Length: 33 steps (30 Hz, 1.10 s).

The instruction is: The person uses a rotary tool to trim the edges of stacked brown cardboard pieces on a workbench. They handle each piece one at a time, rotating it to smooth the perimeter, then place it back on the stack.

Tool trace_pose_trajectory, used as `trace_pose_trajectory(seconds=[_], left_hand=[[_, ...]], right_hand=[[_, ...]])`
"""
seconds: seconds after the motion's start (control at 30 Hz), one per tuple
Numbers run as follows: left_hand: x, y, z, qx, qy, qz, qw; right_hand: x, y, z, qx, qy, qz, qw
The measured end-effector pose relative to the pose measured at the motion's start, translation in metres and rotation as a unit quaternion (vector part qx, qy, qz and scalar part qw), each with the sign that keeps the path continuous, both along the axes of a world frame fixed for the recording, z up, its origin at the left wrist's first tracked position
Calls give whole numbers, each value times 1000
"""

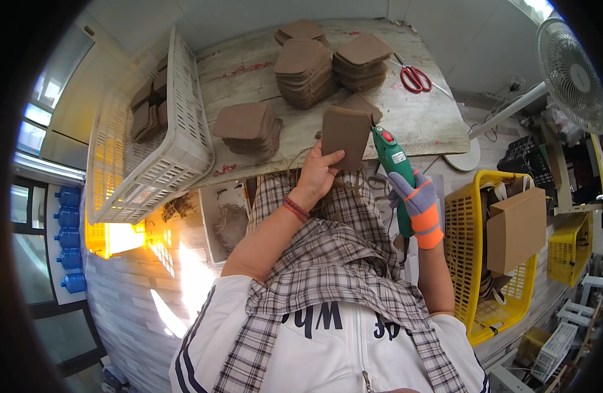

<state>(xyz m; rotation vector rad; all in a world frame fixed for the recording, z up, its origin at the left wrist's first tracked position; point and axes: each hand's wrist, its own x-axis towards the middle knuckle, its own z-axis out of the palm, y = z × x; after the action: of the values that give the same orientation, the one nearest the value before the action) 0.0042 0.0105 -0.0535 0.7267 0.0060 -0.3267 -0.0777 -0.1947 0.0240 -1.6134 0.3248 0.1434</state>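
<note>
Bare, my left hand (pixel 316 171) pinches a flat brown pad (pixel 345 134) with rounded corners, thumb on its face, over the table's near edge. An orange and purple glove covers my right hand (pixel 419 206), wrapped round a green electric hand tool (pixel 394 156) with a red button. The tool's dark tip is at the pad's upper right edge; whether they touch I cannot tell. Behind it, another brown piece (pixel 362 105) lies partly hidden. Neat piles of like pads stand around: a tall stack (pixel 304 75), a right stack (pixel 360 62) and a lower left stack (pixel 248 129).
Red-handled scissors (pixel 415 79) lie on the worn wooden table (pixel 249 82). A white plastic crate (pixel 183 124) with pads stands tilted at left. At right are a yellow basket (pixel 463 255) with a cardboard box (pixel 517 229), and a fan (pixel 574 75). A bin (pixel 213 239) with scraps sits below.
</note>
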Motion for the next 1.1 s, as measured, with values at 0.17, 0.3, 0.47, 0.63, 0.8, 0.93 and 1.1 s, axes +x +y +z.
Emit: trace_pose_trajectory(seconds=[0.17, 0.3, 0.47, 0.63, 0.8, 0.93, 1.1], left_hand=[[6, 17, 6, 54, -13, -50, 997], [11, 39, 23, 149, -29, -108, 983], [17, 53, 20, 228, -37, -178, 957], [8, 52, 15, 251, -14, -204, 946], [-2, 52, 15, 290, 17, -226, 930], [-1, 59, 8, 302, 7, -207, 931], [3, 71, 30, 411, -92, -135, 897]], right_hand=[[-6, -12, 5, -7, 19, 22, 1000], [-14, -21, 9, 5, 39, 56, 998], [-21, -28, -1, -56, 34, 89, 994], [-24, -15, -2, -61, 31, 82, 994], [-20, -4, -9, -20, 43, 67, 997], [-17, 0, -5, 9, 57, 73, 996], [-19, -7, -4, 14, 78, 90, 993]])
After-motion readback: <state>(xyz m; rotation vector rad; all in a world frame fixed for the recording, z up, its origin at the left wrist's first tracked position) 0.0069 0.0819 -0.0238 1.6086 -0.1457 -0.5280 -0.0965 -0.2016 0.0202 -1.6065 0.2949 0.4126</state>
